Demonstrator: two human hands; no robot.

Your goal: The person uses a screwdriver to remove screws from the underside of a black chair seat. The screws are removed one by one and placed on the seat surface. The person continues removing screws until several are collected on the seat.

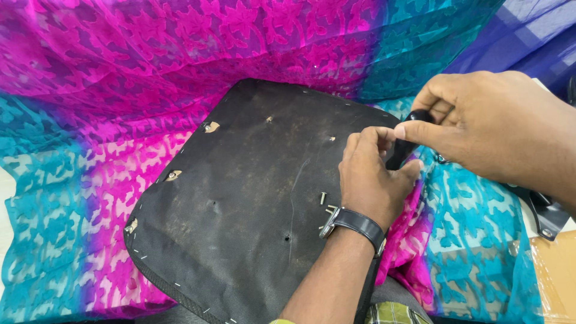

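Nearest you, your left hand (372,174), a black-strapped watch (354,223) on its wrist, rests on the right edge of the black seat panel (240,198), fingers curled and pinching the pink-and-teal patterned fabric (108,90) there. Just beyond that edge, your right hand (486,126) is closed around a black tool handle (408,141). Staples already dot the panel's lower-left rim, loose screws (327,204) lie beside your wrist, and the right edge looks unfinished.

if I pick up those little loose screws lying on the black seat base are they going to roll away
Probably somewhat. The loose screws are small, round-shafted metal pieces, so a nudge could set them rolling. The black seat base looks tilted on the lap, which adds to that, though its rough fabric cover should slow them. They lie right beside the left hand, so a wrist bump seems possible.
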